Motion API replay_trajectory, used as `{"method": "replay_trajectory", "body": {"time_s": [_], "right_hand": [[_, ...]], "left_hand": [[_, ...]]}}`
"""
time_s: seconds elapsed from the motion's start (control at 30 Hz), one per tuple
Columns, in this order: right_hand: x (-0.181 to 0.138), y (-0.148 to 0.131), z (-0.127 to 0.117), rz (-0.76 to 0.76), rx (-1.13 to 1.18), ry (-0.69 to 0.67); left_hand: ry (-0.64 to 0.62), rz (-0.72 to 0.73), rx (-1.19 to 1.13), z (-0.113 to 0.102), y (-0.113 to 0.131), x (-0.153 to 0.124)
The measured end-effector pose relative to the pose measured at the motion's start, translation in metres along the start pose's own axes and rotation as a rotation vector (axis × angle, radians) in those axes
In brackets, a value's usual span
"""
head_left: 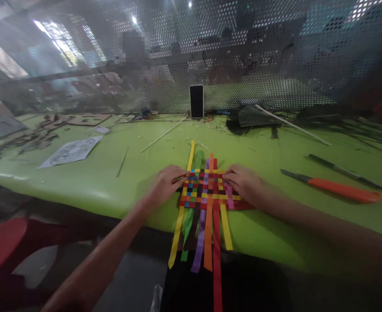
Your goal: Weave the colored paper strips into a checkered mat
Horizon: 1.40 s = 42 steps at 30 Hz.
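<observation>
A woven mat of coloured strips (207, 190) lies at the front edge of the table, in red, yellow, orange, purple, green, blue and black. Its loose strip ends, among them a long red strip (217, 260), hang over the edge toward my lap. My left hand (167, 184) pinches the mat's upper left edge with its fingers closed. At the upper right edge, my right hand (245, 184) has thumb and fingers pressed together on the weave. A few short strip ends, including a yellow strip (191, 154), stick out past the far side.
An orange-handled knife (337, 187) and a dark slim tool (343, 170) lie to the right. A phone (196, 101) stands upright at the back, near a dark bristle bundle (259, 117). Printed paper (72, 151) lies left; a red stool (2, 247) stands below.
</observation>
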State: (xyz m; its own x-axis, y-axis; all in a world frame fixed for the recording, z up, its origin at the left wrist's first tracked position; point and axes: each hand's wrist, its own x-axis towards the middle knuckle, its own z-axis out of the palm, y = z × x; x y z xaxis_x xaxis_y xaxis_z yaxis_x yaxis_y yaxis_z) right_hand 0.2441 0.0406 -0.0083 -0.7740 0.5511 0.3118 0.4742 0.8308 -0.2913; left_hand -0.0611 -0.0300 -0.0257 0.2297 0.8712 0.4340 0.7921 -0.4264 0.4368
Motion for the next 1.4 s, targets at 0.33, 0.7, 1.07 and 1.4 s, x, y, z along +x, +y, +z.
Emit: {"method": "replay_trajectory", "body": {"time_s": [0.33,0.7,1.07,1.4], "right_hand": [[0.0,0.002,0.0,-0.119,-0.106,-0.039],[0.013,-0.001,-0.006,-0.116,0.012,-0.094],[0.018,0.005,-0.009,-0.162,0.102,-0.055],[0.037,-0.007,-0.076,0.001,0.209,-0.042]], "left_hand": [[-0.063,0.085,0.138,0.001,0.012,-0.001],[-0.076,0.084,0.148,0.005,0.011,-0.005],[-0.056,0.075,0.178,0.01,0.009,-0.006],[0.107,0.11,0.204,-0.005,0.007,-0.002]]}}
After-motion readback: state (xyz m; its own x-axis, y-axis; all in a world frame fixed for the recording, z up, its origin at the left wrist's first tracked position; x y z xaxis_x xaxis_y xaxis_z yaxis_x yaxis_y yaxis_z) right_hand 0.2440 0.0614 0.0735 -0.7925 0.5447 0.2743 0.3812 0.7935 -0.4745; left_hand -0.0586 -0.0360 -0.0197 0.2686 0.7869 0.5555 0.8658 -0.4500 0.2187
